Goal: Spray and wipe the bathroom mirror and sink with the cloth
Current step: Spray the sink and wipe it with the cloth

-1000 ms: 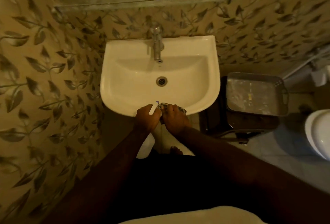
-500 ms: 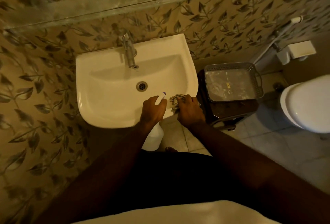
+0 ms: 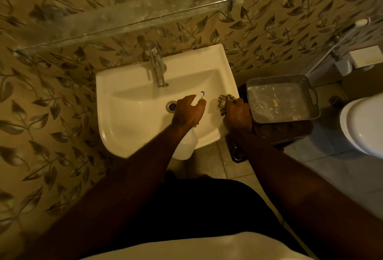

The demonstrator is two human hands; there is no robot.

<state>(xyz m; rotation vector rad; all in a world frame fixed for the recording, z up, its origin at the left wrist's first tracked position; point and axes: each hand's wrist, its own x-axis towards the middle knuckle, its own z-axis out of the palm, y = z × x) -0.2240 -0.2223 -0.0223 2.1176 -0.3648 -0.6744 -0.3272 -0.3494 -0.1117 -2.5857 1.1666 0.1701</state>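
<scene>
The left hand (image 3: pixel 187 112), at frame centre, grips a spray bottle (image 3: pixel 186 143) by its neck; the white nozzle with a purple tip pokes out above the knuckles, and the pale body hangs below the hand, past the front rim of the sink (image 3: pixel 128 114). Just to its right, the right hand (image 3: pixel 238 114) is closed around a checked cloth (image 3: pixel 224 102), most of it hidden in the fist, only a crumpled end showing over the sink's right edge. The drain (image 3: pixel 172 106) is half covered by the left hand. A tap (image 3: pixel 157 69) stands at the back of the basin. Right of the sink a grey basket (image 3: pixel 310 98) sits on a dark stand. A toilet (image 3: pixel 362 127) is cut off at the right edge. A cloudy glass shelf (image 3: pixel 124 17) crosses the upper left; any mirror above lies out of frame.
</scene>
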